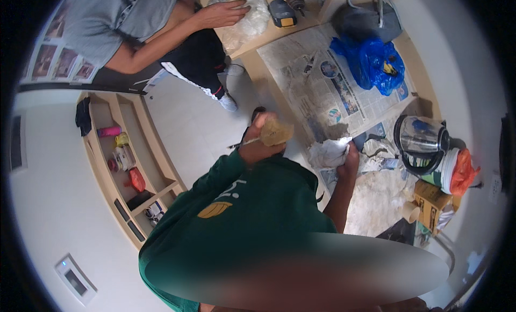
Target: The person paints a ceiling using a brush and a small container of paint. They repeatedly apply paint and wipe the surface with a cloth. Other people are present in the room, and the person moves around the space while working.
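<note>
My left hand, at the end of a green sleeve, is raised in front of my chest. Its fingers close round a yellowish-brown, translucent-looking piece with an uneven outline; its kind is unclear. A thin stick-like tool pokes out beside the same hand. To the right, my right hand grips the edge of a crumpled white cloth over the worktable. Part of that hand is hidden behind the cloth.
Newspaper covers the table, with a blue plastic bag on it. A clear jug, a white bucket and a cardboard box stand at right. Another person stands far left, near a cordless drill. Shelves line the left.
</note>
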Demonstrator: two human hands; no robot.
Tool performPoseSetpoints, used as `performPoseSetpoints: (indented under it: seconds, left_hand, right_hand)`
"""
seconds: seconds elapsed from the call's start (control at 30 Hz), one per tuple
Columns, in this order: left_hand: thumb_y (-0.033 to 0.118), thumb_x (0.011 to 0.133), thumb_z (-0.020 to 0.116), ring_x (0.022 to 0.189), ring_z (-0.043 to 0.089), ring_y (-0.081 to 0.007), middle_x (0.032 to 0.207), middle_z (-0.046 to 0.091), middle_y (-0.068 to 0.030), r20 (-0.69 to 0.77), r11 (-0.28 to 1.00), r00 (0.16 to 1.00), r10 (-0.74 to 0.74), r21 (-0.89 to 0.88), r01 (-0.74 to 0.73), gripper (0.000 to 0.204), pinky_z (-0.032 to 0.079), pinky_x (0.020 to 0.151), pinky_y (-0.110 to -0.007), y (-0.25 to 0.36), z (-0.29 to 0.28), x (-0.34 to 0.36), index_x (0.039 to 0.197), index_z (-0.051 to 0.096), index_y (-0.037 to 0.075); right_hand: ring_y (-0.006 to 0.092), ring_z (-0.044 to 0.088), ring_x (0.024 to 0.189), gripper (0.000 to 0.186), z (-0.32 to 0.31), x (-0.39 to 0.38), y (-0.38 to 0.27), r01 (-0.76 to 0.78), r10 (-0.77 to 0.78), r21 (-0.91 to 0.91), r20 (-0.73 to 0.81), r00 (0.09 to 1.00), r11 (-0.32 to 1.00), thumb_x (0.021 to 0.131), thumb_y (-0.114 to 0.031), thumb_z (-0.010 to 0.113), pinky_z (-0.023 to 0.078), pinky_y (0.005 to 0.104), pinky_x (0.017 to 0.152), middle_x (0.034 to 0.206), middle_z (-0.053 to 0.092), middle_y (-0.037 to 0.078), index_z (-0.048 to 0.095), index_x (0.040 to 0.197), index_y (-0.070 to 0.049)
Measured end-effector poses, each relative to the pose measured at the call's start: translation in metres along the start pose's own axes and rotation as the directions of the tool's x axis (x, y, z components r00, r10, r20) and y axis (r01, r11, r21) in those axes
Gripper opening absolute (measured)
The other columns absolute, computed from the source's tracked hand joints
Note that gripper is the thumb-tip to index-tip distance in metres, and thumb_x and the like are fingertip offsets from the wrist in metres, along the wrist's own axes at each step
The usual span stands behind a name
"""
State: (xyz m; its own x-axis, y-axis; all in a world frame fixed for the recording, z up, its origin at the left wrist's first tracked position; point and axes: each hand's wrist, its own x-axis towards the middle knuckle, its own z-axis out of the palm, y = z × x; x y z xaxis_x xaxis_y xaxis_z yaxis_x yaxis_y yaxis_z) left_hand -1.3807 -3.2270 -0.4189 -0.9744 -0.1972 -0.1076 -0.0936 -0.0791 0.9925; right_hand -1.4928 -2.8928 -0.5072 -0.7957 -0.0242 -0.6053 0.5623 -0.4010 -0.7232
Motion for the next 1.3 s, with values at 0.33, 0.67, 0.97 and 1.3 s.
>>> performPoseSetpoints:
  seconds: [0.33,0.67,0.97,1.3]
  left_hand:
    - [0.01,0.07,0.088,0.122,0.055,-0.03,0.129,0.052,-0.014,0.303,0.949,0.936,0.178,0.197,-0.245,0.082,0.047,0.104,-0.041,0.024,-0.041,0.105,0.14,0.047,0.006]
    - [0.014,0.071,0.088,0.123,0.055,-0.034,0.133,0.051,-0.0154,0.455,0.954,0.886,0.089,0.218,-0.207,0.083,0.045,0.108,-0.043,0.012,-0.076,0.147,0.142,0.045,0.006]
    - [0.014,0.072,0.09,0.124,0.057,-0.0307,0.134,0.05,-0.0161,0.551,0.956,0.823,0.139,0.143,-0.257,0.085,0.048,0.105,-0.042,0.014,-0.059,0.162,0.143,0.044,0.006]
    - [0.016,0.072,0.092,0.127,0.056,-0.0306,0.137,0.05,-0.0154,0.429,0.95,0.891,0.149,0.188,-0.249,0.09,0.047,0.107,-0.042,-0.002,-0.007,0.134,0.146,0.041,0.008]
  right_hand:
    - [0.0289,0.071,0.107,0.048,0.021,-0.023,-0.008,-0.112,0.134,0.112,-0.216,0.967,0.987,0.108,-0.041,0.047,0.057,0.0438,0.095,0.122,0.072,0.012,0.064,0.134,-0.004]
    - [0.0279,0.075,0.098,0.044,0.011,-0.03,0.007,-0.051,0.084,0.131,-0.262,0.961,0.99,0.108,-0.034,0.049,0.061,0.0408,0.087,0.114,0.074,0.011,0.061,0.135,-0.002]
    - [0.0312,0.073,0.107,0.047,0.01,-0.031,0.008,-0.123,0.175,0.162,-0.363,0.915,0.979,0.11,-0.037,0.043,0.06,0.0465,0.094,0.125,0.072,0.012,0.06,0.138,-0.003]
    - [0.0344,0.066,0.119,0.054,0.009,-0.035,-0.005,-0.132,0.159,0.188,-0.136,0.978,0.973,0.107,-0.046,0.048,0.054,0.0488,0.101,0.135,0.066,0.014,0.058,0.14,-0.005]
